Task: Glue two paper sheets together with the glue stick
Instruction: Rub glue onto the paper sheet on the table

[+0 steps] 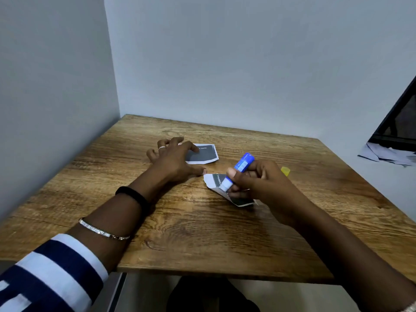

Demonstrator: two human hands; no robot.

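Two small paper pieces with dark grey print and white borders lie on the wooden table (202,233). The far paper (206,154) sits flat under the fingertips of my left hand (175,162), whose fingers are spread and hold nothing. The near paper (216,180) lies under my right hand (258,183). That hand grips a blue glue stick (242,164), tilted, its white tip pressed down on the near paper. My right fingers hide much of this paper.
A yellow cap (286,171) lies on the table just right of my right hand. Grey walls close off the left and back. At the right, a dark framed panel (398,122) and loose white papers (387,155) sit beyond the table's edge.
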